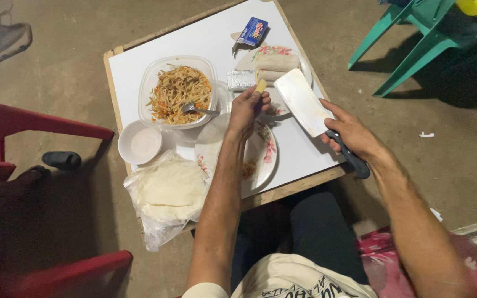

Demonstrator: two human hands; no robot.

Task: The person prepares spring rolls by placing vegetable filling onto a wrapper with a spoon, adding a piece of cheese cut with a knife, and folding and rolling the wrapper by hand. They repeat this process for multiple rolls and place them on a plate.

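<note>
My left hand (248, 106) pinches a small pale yellow stick of cheese (260, 86) above the white table (205, 41). In my right hand (353, 134) is a cleaver (303, 101) with a broad pale blade and a dark handle, the blade pointing up toward the far plate. That floral plate (303, 68) carries two rolled wrappers (276, 62). A foil-wrapped block (240, 80) lies just left of the rolls. Under my left wrist sits a second floral plate (264, 157) with a few crumbs of filling.
A clear tub of shredded vegetable filling (179, 91) with a fork (197, 109) stands at left. Nearby are a small white bowl (139, 143), a bag of round wrappers (168, 193), and a blue box (253, 31). Red chairs (6, 138) stand left, a green one (415, 33) right.
</note>
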